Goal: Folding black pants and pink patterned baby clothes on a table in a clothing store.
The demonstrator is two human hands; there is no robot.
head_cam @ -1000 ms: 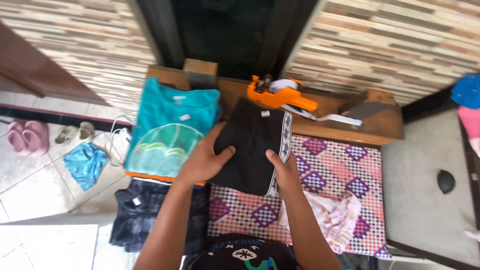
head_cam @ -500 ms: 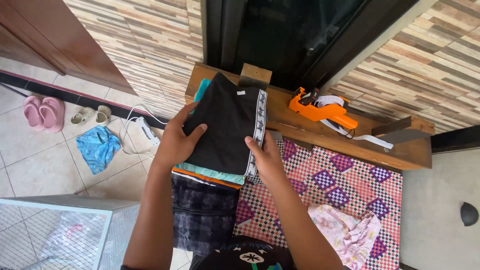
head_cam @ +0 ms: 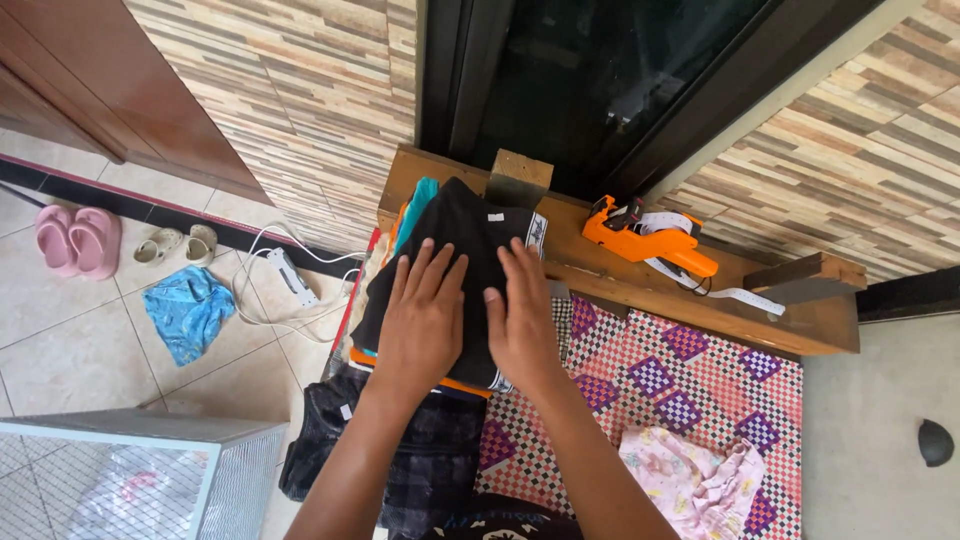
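Observation:
A folded black garment with a white side stripe [head_cam: 470, 225] lies on top of a stack at the left end of the table. Under it show the edges of a teal shirt [head_cam: 417, 205] and an orange layer [head_cam: 462, 385]. My left hand [head_cam: 422, 312] lies flat on the black garment, fingers spread. Beside it my right hand [head_cam: 522, 315] presses flat on the same garment. Both palms face down and neither hand grips the cloth. A dark checked garment [head_cam: 420, 465] lies below the stack, nearer to me.
A checked pink and purple cloth [head_cam: 690, 380] covers the table. An orange label gun [head_cam: 645, 235] lies on the wooden shelf [head_cam: 810, 325] at the back. A pink garment [head_cam: 690, 480] sits front right. On the floor: blue cloth [head_cam: 188, 310], pink slippers [head_cam: 72, 238], power strip [head_cam: 285, 275], wire cage [head_cam: 140, 470].
The black garment has been carried left and laid on the teal shirt. My hands have moved from its sides to lie flat on top of it.

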